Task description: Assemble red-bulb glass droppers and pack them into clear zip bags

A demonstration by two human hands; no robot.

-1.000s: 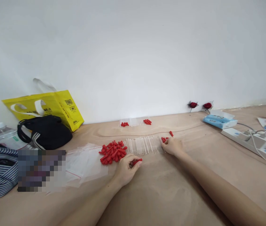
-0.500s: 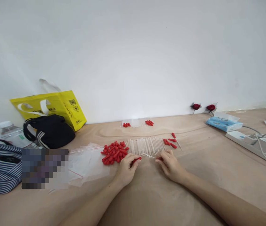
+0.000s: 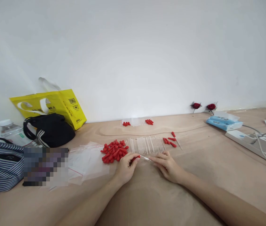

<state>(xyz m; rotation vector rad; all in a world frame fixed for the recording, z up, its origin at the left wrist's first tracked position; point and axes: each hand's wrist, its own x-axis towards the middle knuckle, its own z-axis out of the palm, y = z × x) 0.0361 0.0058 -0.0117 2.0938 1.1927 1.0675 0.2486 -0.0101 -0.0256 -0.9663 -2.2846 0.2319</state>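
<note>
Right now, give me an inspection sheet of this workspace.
Surface: tan wooden table.
Job's things: red caps piled; clear tubes in a row beside them; capped tubes further right.
Clutter: plastic bags, yellow bag, black bag, striped bag, bottle at left; tissue pack at right.
Hands: left hand pinches a cap, right hand a tube, cap at the tube's end.
Cables: power strip with cable, at right.
Surroundings: white wall, two roses at its foot.
</note>
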